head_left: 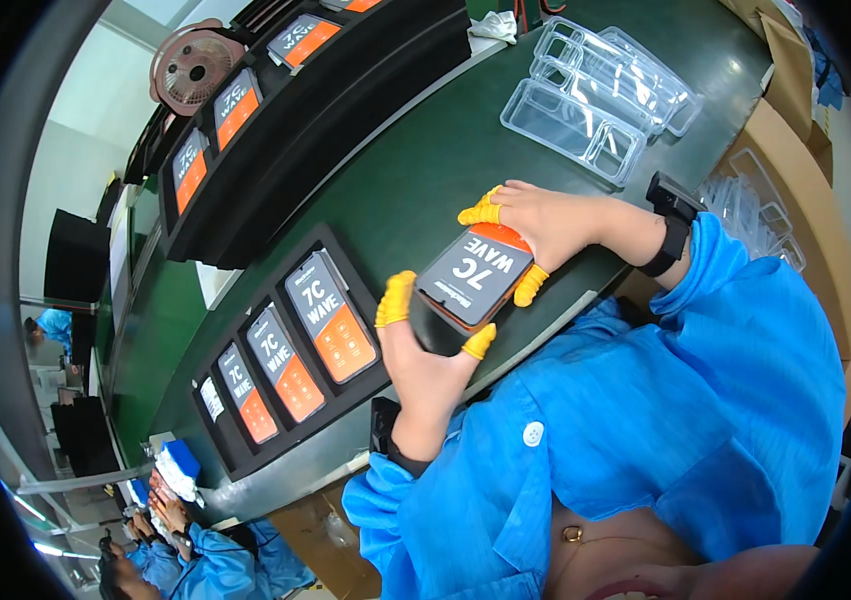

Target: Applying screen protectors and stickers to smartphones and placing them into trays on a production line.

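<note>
My right hand (550, 228), yellow finger cots on its fingertips, grips a smartphone (473, 275) by its edges. The phone lies face up over the green bench, its front film dark grey and orange, the orange end under my palm. To the left of it, my left hand (420, 365) is open, thumb and finger spread around the phone's near-left corner and apart from it as far as I can see. It also wears yellow finger cots. Just left of that hand, a black foam tray (290, 438) holds several similar phones (330, 318) in its slots.
Clear plastic blister trays (573, 130) lie stacked at the far right of the bench (385, 185). A cardboard box (800, 165) with more clear trays stands at right. A black rack (345, 105) bearing phones runs along the back, near a fan (195, 68). Co-workers (215, 560) sit at lower left.
</note>
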Demonstrator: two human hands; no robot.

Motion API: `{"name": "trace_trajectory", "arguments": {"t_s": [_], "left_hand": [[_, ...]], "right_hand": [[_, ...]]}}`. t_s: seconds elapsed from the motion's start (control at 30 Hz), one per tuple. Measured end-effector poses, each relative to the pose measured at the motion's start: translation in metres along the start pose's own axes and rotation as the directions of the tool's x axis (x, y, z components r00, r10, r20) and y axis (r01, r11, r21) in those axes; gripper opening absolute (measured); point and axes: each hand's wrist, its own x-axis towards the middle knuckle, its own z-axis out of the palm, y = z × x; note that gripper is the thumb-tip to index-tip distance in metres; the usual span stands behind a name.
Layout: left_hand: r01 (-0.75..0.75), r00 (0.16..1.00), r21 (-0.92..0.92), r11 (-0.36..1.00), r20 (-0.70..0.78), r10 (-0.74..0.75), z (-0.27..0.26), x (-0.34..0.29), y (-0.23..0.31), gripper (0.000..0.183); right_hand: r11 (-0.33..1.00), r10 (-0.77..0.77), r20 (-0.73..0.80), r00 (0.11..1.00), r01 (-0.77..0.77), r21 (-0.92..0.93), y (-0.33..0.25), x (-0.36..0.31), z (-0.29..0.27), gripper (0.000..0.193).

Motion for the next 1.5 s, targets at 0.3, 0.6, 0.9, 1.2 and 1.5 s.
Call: {"name": "trace_trajectory", "arguments": {"t_s": [0.3,0.6,0.9,1.2,1.5], "left_hand": [[0.287,0.958,-0.509,0.812,0.152,-0.243,-0.031,0.021,-0.011,0.061],[0.491,0.871,-0.527,0.694,0.269,-0.412,-0.028,0.031,-0.008,0.022],[0.673,0.737,-0.419,0.609,0.450,-0.504,-0.031,0.050,-0.015,0.024],[0.696,0.709,-0.394,0.600,0.507,-0.490,-0.029,0.073,-0.016,0.026],[0.735,0.675,-0.429,0.524,0.532,-0.511,-0.032,0.071,-0.014,0.024]], "right_hand": [[0.982,0.185,-0.237,0.954,-0.168,0.091,-0.035,0.022,0.012,0.087],[0.963,0.170,-0.409,0.897,-0.239,-0.123,-0.039,0.024,0.021,0.088],[0.399,0.288,0.374,0.881,-0.466,0.790,0.003,0.030,0.019,0.038],[0.218,0.285,0.401,0.871,-0.466,0.857,0.009,0.031,0.023,0.038],[0.191,0.295,0.389,0.873,-0.452,0.871,0.005,0.029,0.025,0.038]]}}
